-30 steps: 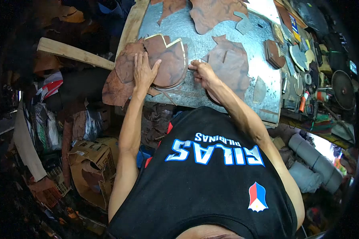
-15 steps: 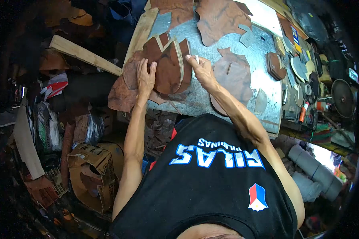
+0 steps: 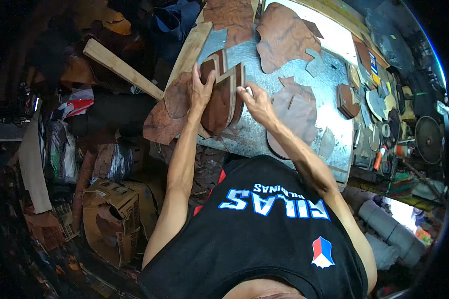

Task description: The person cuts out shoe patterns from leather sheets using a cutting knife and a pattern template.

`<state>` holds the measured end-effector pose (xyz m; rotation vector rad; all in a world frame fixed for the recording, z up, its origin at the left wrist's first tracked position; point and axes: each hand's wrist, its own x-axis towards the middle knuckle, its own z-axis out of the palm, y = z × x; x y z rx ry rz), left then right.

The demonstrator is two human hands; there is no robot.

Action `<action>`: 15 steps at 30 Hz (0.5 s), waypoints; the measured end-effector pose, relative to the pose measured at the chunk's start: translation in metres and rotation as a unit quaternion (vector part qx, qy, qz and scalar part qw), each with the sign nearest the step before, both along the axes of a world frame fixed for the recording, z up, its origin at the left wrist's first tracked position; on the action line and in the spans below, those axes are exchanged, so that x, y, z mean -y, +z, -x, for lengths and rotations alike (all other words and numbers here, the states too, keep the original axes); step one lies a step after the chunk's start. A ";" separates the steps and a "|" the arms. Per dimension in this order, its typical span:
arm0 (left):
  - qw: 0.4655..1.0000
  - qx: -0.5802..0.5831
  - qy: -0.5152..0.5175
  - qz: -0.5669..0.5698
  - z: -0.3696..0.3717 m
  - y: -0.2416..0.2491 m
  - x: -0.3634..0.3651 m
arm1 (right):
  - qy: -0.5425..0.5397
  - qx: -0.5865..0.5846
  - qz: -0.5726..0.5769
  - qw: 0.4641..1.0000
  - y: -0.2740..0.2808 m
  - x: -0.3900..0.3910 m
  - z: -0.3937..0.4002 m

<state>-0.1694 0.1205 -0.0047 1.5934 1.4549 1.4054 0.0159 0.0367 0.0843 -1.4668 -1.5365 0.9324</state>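
Note:
A stack of dark brown cut leather pieces with pale layered edges and a notched top sits toward the left of the metal-topped table. Along its left edge lies my left hand, thumb and fingers gripping the stack. My right hand is closed at the stack's right edge, with a small white object showing between its fingers; its kind is mostly hidden. Flat brown leather lies left of the stack. To the right are rounded leather pieces with a small strip on top.
A larger leather sheet covers part of the table's far side. Another small stack of leather pieces is at the right. A wooden bar juts out at the left, above a cardboard box. An orange-labelled bottle stands among tools.
The leather stack has turned and tilted, showing more of its layered edges. My left hand has shifted from lying flat to gripping its side; my right hand stays closed nearby.

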 end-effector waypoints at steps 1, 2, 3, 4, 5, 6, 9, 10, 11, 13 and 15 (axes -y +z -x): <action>0.999 0.022 0.007 -0.042 -0.002 0.007 -0.007 | 0.011 0.012 0.001 1.000 0.012 0.007 0.007; 0.999 0.029 -0.005 -0.045 0.000 0.015 -0.016 | 0.027 0.009 0.026 0.999 0.022 0.011 0.014; 0.999 0.027 0.000 -0.046 0.005 0.022 -0.027 | 0.041 0.029 -0.033 0.998 0.017 0.012 0.021; 0.998 0.053 -0.035 -0.009 0.013 0.030 -0.037 | 0.054 0.035 -0.037 0.997 0.018 0.013 0.027; 0.994 0.079 -0.069 0.027 0.020 0.037 -0.043 | 0.067 0.041 -0.042 0.996 0.020 0.013 0.033; 0.990 0.077 -0.078 0.088 0.023 0.043 -0.043 | 0.073 0.039 -0.043 0.996 0.024 0.013 0.037; 0.976 0.077 -0.150 0.140 0.032 0.057 -0.047 | 0.089 0.049 -0.016 0.995 0.032 0.010 0.045; 0.972 0.121 -0.151 0.134 0.031 0.064 -0.040 | 0.108 0.020 -0.006 0.994 0.033 0.008 0.047; 0.973 0.123 -0.146 0.134 0.033 0.065 -0.038 | 0.127 -0.009 0.003 0.992 0.033 0.007 0.048; 0.935 0.229 -0.172 0.209 0.040 0.065 -0.037 | 0.136 -0.050 0.043 0.989 0.031 0.004 0.051; 0.941 0.231 -0.171 0.179 0.051 0.047 -0.046 | 0.143 -0.112 0.022 0.983 0.019 -0.004 0.050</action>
